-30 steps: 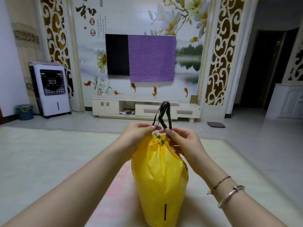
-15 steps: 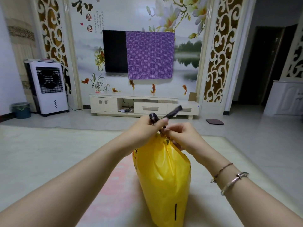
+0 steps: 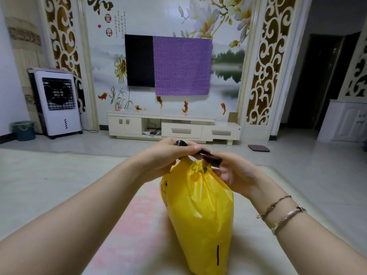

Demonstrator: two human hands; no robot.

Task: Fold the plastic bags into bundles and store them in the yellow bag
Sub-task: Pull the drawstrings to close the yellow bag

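Yellow bag [image 3: 200,211] upright on mat directly below both hands, mouth gathered. Black drawstring [image 3: 206,154] at neck btwn hands. L hand [image 3: 166,155] + R hand [image 3: 234,173] both pinching it. Thin soft slippery film, prob light; hold at bunched neck.

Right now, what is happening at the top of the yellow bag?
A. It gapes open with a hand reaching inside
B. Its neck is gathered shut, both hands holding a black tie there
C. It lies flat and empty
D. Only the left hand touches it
B: the yellow bag stands full with its neck bunched, and the left hand and right hand both hold the black tie at the top.
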